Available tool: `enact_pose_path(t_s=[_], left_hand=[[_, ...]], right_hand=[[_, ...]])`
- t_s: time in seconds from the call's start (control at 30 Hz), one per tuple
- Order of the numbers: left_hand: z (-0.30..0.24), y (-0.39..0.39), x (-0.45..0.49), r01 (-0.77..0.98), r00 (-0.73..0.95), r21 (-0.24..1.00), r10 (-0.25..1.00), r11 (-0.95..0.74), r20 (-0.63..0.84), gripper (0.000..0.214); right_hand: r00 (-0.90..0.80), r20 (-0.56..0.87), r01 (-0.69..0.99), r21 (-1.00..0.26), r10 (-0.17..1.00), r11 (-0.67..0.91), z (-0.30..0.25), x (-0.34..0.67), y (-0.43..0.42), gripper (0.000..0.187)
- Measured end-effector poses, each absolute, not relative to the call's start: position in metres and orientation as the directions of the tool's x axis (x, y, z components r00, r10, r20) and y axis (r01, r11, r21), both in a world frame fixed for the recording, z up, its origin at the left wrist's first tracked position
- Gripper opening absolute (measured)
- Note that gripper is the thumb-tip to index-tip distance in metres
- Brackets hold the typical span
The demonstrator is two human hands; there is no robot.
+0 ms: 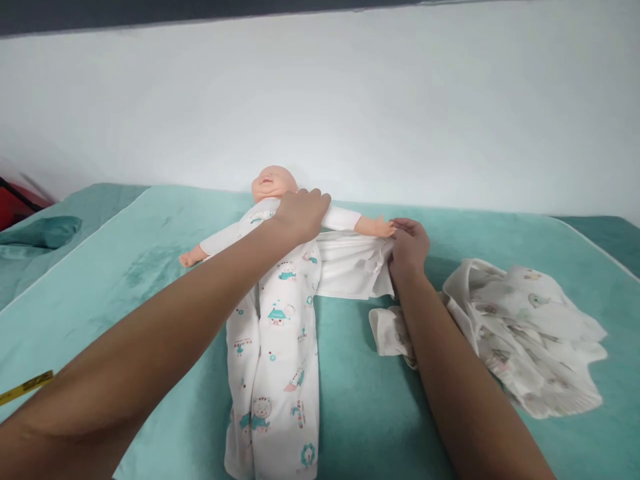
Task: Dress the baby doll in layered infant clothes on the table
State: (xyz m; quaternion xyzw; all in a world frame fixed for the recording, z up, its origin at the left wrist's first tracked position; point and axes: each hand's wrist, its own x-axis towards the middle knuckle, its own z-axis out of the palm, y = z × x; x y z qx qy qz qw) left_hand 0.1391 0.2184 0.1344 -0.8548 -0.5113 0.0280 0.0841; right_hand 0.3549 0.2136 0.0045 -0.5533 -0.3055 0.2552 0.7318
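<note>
A baby doll (277, 181) lies on its back, arms spread, dressed in white with a teal animal-print garment (286, 313) over its body and legs. My left hand (303, 215) is at the doll's upper chest and shoulder, its fingers bent and closed; what is under them is hidden. A plain white cloth flap (350, 267) stretches to the right from the doll's side, below its arm. My right hand (410, 250) pinches the flap's outer end, right beside the doll's small hand (384, 227).
Crumpled white printed baby clothing (535, 333) lies at the right, with a small folded white piece (393, 331) beside my right forearm. Teal plush fabric (150, 333) covers the surface, against a white wall (320, 100). Something red (17, 203) sits at the far left.
</note>
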Motion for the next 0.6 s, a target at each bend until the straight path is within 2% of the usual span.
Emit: enact_pose_path(t_s=[0.17,0.3,0.37,0.43,0.53,0.6], left_hand=[[0.126,0.224,0.151,0.881,0.465,-0.133,0.884,-0.455,0.052,0.040],[0.117,0.230,0.168,0.907,0.413,-0.085,0.911,-0.412,-0.009,0.037],[0.114,0.225,0.170,0.904,0.425,-0.050,0.905,-0.424,0.007,0.034],[0.112,0.213,0.161,0.889,0.453,0.018,0.885,-0.457,0.104,0.030],[0.105,0.190,0.125,0.875,0.357,0.202,0.868,-0.440,0.346,0.029],[0.094,0.176,0.092,0.854,0.182,0.367,0.872,-0.370,0.454,0.028]], right_hand=[[0.570,0.106,-0.188,-0.948,0.815,0.256,0.006,0.358,0.213,0.036],[0.521,0.180,-0.085,-0.962,0.834,0.261,0.009,0.357,0.211,0.025],[0.481,0.224,0.022,-0.970,0.848,0.243,0.011,0.354,0.210,0.023],[0.429,0.291,0.236,-0.950,0.855,0.204,0.013,0.350,0.207,0.023],[0.299,0.464,0.624,-0.756,0.834,0.197,0.017,0.342,0.202,0.026],[0.163,0.563,0.738,-0.615,0.811,0.279,0.020,0.333,0.195,0.031]])
